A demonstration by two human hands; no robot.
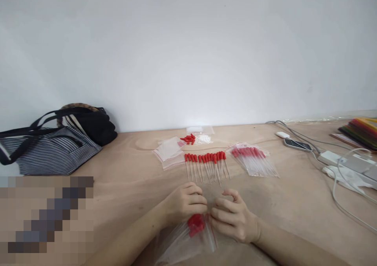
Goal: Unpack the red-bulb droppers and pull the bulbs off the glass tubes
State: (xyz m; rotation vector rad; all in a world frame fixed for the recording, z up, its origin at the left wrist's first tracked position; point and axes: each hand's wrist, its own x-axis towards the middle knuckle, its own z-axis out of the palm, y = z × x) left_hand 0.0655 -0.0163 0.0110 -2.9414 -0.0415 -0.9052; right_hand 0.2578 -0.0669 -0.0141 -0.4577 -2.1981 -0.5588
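Observation:
A clear zip-lock bag [173, 252] lies tilted at the front of the table, close to me. Inside it is a bunch of droppers with red rubber bulbs [196, 224]. My left hand [188, 199] is closed on the upper end of the bag near its zip edge, its fingertips partly hidden. On the other side of that edge, my right hand [234, 217] grips the bag with curled fingers, the index finger raised. Just beyond my hands lies a row of loose droppers [203, 158], red bulbs pointing away from me.
Flat zip-lock bags [169, 152] lie left of the row, with loose red bulbs [188, 139] behind. Filled dropper bags [255, 160] are stacked at right. A striped bag [59, 150] stands far left; cables and a power strip [347, 162] lie far right.

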